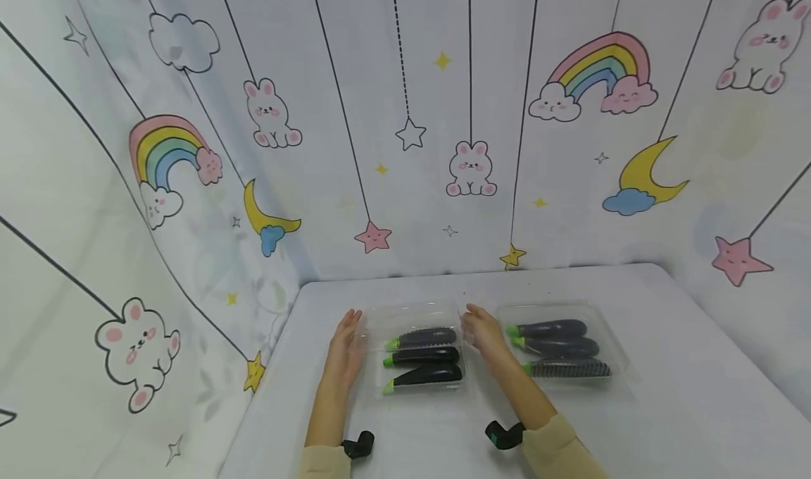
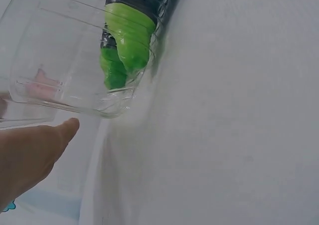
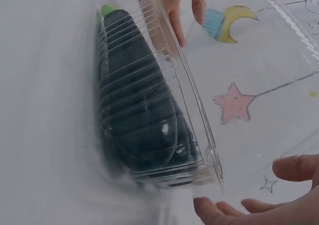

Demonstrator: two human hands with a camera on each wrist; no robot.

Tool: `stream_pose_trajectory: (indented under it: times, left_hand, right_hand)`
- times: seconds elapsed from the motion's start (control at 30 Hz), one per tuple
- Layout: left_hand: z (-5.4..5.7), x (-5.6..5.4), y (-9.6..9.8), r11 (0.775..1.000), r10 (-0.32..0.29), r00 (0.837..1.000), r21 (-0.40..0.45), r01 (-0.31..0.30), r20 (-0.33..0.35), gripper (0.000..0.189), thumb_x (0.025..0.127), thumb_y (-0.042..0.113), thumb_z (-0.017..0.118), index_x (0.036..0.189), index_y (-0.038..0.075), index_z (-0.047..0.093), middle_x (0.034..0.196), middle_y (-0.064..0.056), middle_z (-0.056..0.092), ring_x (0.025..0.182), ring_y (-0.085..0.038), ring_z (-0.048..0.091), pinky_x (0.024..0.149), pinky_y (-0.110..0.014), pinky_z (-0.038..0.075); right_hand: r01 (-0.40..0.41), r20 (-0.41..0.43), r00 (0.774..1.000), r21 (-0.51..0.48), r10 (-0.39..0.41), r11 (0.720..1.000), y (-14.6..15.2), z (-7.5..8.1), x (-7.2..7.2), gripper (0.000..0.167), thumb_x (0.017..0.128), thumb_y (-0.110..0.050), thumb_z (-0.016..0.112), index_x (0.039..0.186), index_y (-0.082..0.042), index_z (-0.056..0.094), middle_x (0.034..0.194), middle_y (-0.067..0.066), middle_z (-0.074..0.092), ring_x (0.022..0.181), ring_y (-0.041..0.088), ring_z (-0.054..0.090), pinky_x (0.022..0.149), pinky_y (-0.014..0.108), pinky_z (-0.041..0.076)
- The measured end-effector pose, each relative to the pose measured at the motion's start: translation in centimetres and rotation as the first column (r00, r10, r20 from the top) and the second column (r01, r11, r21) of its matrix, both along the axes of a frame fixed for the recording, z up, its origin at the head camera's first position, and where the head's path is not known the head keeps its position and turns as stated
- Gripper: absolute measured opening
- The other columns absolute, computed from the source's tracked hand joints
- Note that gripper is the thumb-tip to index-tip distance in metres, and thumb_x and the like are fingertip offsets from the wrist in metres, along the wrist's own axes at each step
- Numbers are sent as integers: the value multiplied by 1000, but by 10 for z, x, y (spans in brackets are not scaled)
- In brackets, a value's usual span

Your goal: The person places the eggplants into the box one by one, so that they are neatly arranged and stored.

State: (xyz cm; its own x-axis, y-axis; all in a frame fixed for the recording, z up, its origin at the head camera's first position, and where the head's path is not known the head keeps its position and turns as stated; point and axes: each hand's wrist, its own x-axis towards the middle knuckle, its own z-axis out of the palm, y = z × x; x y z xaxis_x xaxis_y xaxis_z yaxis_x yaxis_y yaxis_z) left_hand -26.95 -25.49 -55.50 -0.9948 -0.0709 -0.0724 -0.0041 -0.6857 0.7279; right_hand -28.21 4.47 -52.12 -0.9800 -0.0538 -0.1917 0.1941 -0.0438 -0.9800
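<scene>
A clear plastic clamshell box [image 1: 467, 373] lies between the two hands, its lid [image 1: 408, 315] raised at the back. Inside are three dark eggplants [image 1: 423, 356] with green stem ends toward the left. My left hand [image 1: 345, 349] is at the lid's left side, fingers extended; in the left wrist view the thumb [image 2: 69, 131] sits just below the plastic edge. At the opposite side is my right hand [image 1: 484, 331], by the lid's right edge. Its fingers [image 3: 212, 212] are spread and loosely bent beside the box in the right wrist view. Whether either hand touches the plastic is unclear.
To the right stands a second clear box [image 1: 617, 356] with three more eggplants [image 1: 557, 347]. Both boxes are on a white-covered table [image 1: 659, 422]. A cloth backdrop [image 1: 418, 183] with rabbits, stars and rainbows hangs behind and at the left.
</scene>
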Motion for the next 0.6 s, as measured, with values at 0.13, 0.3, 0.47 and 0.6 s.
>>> stream_pose_trajectory:
  times: [0.13,0.3,0.47,0.6]
  left_hand:
    - [0,9,-2,999,-42,999,-20,41,-17,62,113,6,30,166,2,-3,174,-18,-2,161,-31,3,131,-42,8]
    - [-1,20,-4,994,-103,994,-31,102,-38,63,113,7,28,164,1,-8,174,-18,-9,160,-30,0,131,-39,6]
    - [-2,37,-7,992,-125,992,-27,125,4,63,114,9,29,165,3,-7,174,-15,-8,154,-21,14,126,-30,18]
    - [-2,50,-10,988,-128,992,-79,129,14,64,113,8,31,164,1,-7,173,-18,-7,156,-22,11,128,-32,19]
  right_hand:
    - [-18,-6,1000,21,18,1000,1,3,7,58,108,-16,45,160,5,31,159,34,36,142,49,43,117,60,37]
    - [-25,-40,999,27,26,999,4,5,19,59,102,-4,42,158,9,30,154,39,38,138,52,46,117,59,38]
    - [-48,-71,996,65,52,997,9,7,34,65,96,-1,45,158,10,29,153,42,37,138,52,46,116,58,41]
    - [-84,-91,991,132,97,988,13,9,46,66,96,-3,51,158,8,31,153,41,39,138,52,47,114,59,43]
